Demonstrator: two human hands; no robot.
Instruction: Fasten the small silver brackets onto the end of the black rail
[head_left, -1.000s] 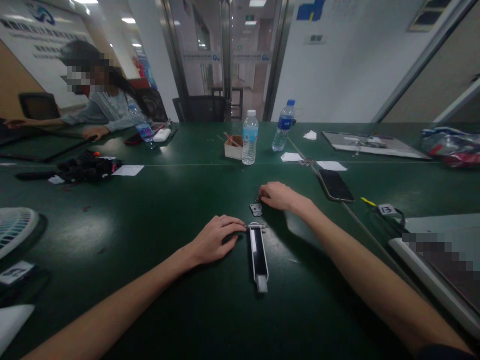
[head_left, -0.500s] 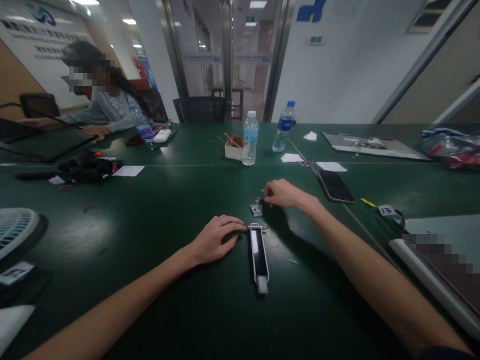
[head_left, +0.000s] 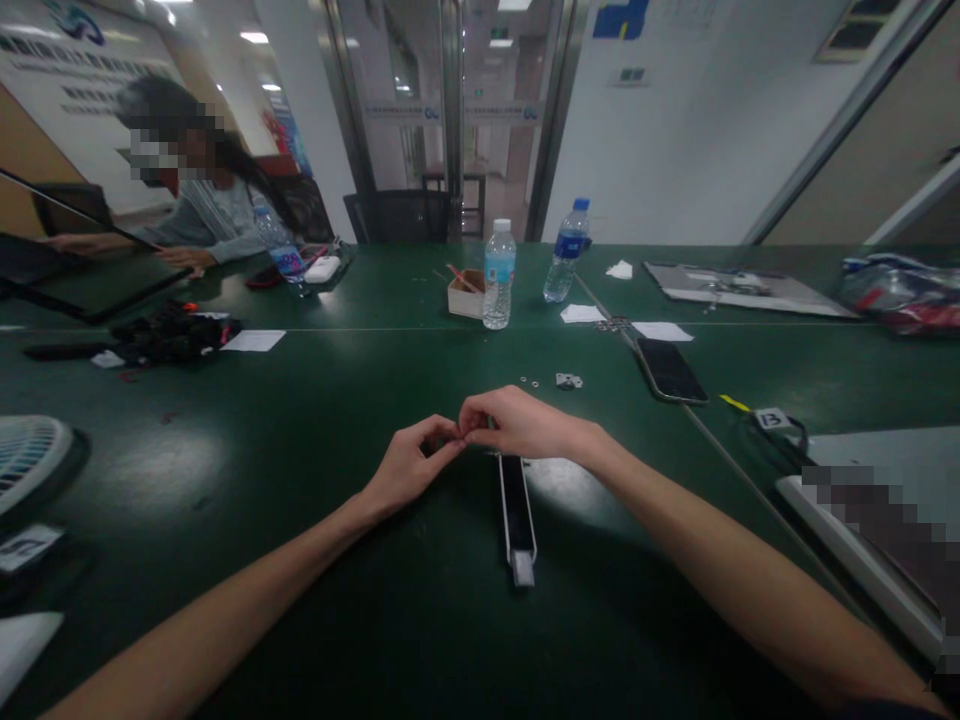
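Note:
My left hand (head_left: 409,462) and my right hand (head_left: 521,422) meet fingertip to fingertip above the green table. Both are closed in a pinch, and whatever lies between the fingertips is too small or hidden to make out. Just below my right hand lies a long narrow device (head_left: 517,510) with a black face, a white frame and a pale tab at its near end. My right hand covers part of its far end. Beyond the hands, a small metal bracket (head_left: 568,381) rests on the table, with two tiny rings (head_left: 529,382) to its left.
A phone (head_left: 670,370) lies to the right, near a laptop (head_left: 862,530). Farther back stand a water bottle (head_left: 499,285), a blue-capped bottle (head_left: 564,260) and a small box (head_left: 466,298). At the left are a white fan (head_left: 34,455) and a black cable bundle (head_left: 169,335). A person sits far left.
My right hand has come left and nearer, to my left hand's fingertips. The metal bracket has shifted away and to the right. My left hand has left the device's far end and closed.

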